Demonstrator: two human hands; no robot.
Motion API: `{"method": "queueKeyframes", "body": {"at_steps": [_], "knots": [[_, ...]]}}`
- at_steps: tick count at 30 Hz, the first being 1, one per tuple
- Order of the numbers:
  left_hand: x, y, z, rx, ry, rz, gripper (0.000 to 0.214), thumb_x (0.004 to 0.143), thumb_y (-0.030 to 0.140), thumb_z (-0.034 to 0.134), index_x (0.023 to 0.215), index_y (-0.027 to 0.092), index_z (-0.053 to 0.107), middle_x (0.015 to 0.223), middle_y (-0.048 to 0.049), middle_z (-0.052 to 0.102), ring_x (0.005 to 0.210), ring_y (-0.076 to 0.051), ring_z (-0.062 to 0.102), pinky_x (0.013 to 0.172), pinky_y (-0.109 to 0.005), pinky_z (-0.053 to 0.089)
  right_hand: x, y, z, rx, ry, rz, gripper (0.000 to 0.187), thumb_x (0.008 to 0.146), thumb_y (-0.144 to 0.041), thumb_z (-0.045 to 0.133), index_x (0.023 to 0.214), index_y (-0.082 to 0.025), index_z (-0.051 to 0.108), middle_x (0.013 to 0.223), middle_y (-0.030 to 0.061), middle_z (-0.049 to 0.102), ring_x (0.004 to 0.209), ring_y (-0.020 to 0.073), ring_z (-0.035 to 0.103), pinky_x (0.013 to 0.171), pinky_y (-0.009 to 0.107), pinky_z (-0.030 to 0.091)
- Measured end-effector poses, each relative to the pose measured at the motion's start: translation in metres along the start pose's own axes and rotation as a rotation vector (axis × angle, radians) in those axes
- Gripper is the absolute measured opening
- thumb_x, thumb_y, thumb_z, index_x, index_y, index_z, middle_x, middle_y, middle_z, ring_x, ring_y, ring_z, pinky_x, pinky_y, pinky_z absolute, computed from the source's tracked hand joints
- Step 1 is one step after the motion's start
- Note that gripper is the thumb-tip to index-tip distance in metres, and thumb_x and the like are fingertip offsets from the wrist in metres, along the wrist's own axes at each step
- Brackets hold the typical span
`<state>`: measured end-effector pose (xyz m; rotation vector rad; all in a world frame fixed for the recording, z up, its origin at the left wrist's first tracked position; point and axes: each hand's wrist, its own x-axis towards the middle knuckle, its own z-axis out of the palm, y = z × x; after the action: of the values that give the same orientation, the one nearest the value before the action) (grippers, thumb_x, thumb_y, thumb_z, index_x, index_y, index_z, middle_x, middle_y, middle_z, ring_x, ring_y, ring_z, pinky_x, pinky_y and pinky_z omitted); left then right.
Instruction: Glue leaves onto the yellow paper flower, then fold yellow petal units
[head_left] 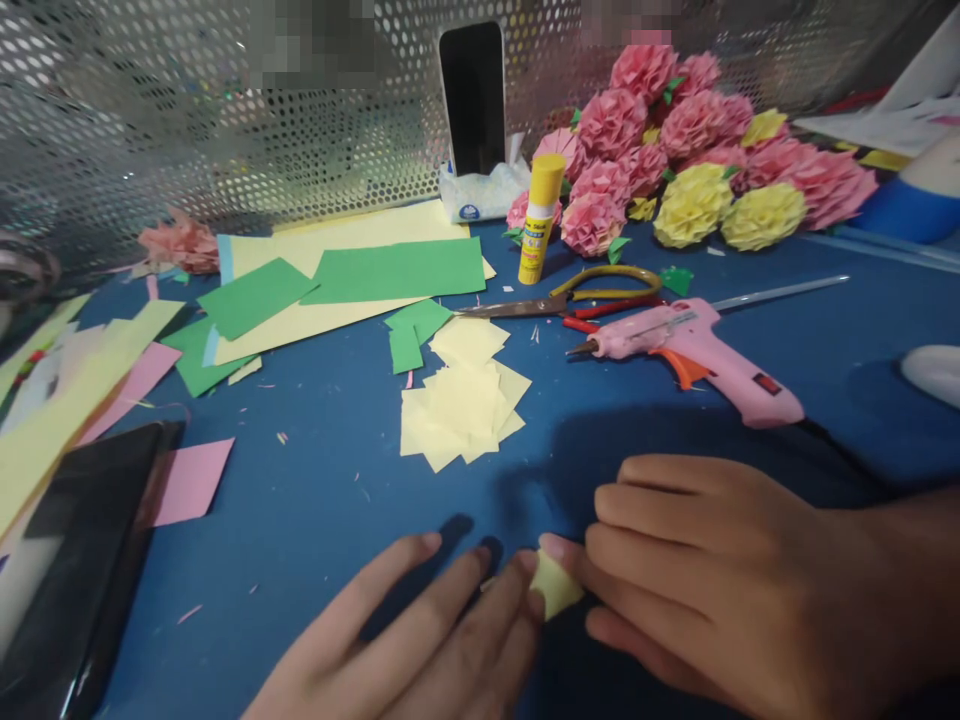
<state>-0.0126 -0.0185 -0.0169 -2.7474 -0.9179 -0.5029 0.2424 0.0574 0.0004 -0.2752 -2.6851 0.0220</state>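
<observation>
A small piece of pale yellow paper (556,585), seemingly folded, is held low against the blue tabletop between my two hands. My left hand (442,640) grips its left side with thumb and index finger, the other fingers stretched out over the table. From the right, my right hand (697,570) pinches the paper's other edge, its remaining fingers curled in. Part of the paper is hidden beneath the fingertips. Just beyond my hands lies a loose pile of pale yellow paper squares (465,405).
A pink glue gun (697,350), scissors (517,308) and a glue stick (540,225) are beyond my hands. Green paper (401,270) lies behind the pile. Pink paper flowers (611,125) and yellow ones (691,205) stand back right. A phone (474,100) leans upright; a black case (90,560) lies left.
</observation>
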Motion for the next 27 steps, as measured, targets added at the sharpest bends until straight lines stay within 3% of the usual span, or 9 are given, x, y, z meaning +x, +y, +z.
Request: {"method": "queueKeyframes", "body": {"at_steps": [5,9,12,15,19,23,27], "knots": [[0.002,-0.003,-0.007,0.028,-0.012,0.077,0.042,0.107,0.011,0.028,0.127,0.014,0.064,0.133,-0.0008,0.065,0.127,-0.014,0.052,0.127,-0.036,0.014,0.000,0.000,-0.004,-0.062,-0.006,-0.024,0.031,0.096,-0.016,0.053,0.068,-0.016,0.067,0.065,0.0016,0.061,0.062,0.0181,0.051,0.058,0.036,0.034],[-0.001,-0.001,-0.011,0.044,0.077,0.089,0.028,0.102,0.010,0.044,0.115,0.013,0.069,0.121,-0.0016,0.071,0.116,-0.014,0.059,0.124,-0.036,0.025,0.001,-0.001,-0.005,-0.104,0.020,-0.058,0.034,0.096,-0.017,0.055,0.063,-0.017,0.061,0.065,0.0019,0.060,0.062,0.0177,0.049,0.058,0.036,0.032],[0.007,0.001,-0.007,-0.058,0.118,-0.031,0.016,0.100,0.017,0.054,0.103,0.014,0.070,0.098,0.0000,0.075,0.098,-0.014,0.065,0.116,-0.036,0.032,0.002,0.004,0.000,-0.101,0.027,-0.062,0.040,0.105,-0.035,0.045,0.073,-0.017,0.063,0.068,0.0022,0.060,0.064,0.0181,0.049,0.060,0.035,0.032],[0.021,0.001,-0.005,-0.207,0.060,-0.153,0.016,0.101,0.025,0.054,0.089,0.016,0.061,0.080,0.0011,0.067,0.077,-0.014,0.061,0.097,-0.035,0.041,0.004,0.010,0.006,-0.087,0.016,-0.017,0.052,0.107,-0.051,0.029,0.088,-0.015,0.063,0.076,0.0040,0.063,0.070,0.0191,0.052,0.063,0.034,0.033],[0.035,-0.002,-0.004,-0.376,-0.015,-0.298,0.012,0.099,0.023,0.057,0.089,0.019,0.051,0.081,0.0029,0.060,0.073,-0.014,0.053,0.085,-0.035,0.039,0.004,0.014,0.008,0.098,-0.081,0.082,0.036,0.108,-0.035,0.035,0.089,-0.017,0.059,0.081,0.0028,0.063,0.071,0.0165,0.052,0.063,0.031,0.031],[0.037,-0.004,-0.005,-0.546,-0.076,-0.488,0.013,0.092,0.021,0.066,0.087,0.022,0.054,0.087,0.0053,0.063,0.083,-0.014,0.056,0.084,-0.033,0.036,0.006,0.011,0.002,0.508,-0.151,0.337,0.020,0.099,-0.030,0.053,0.083,-0.019,0.057,0.070,-0.0045,0.056,0.062,0.0097,0.048,0.059,0.024,0.030],[0.040,-0.003,-0.008,-0.727,-0.035,-0.728,0.008,0.091,0.025,0.065,0.084,0.024,0.061,0.080,0.0059,0.063,0.079,-0.014,0.057,0.073,-0.028,0.040,0.009,0.006,-0.003,0.620,-0.195,0.443,0.024,0.090,-0.024,0.061,0.070,-0.019,0.051,0.061,-0.0078,0.050,0.056,0.0071,0.042,0.057,0.023,0.027]]}}
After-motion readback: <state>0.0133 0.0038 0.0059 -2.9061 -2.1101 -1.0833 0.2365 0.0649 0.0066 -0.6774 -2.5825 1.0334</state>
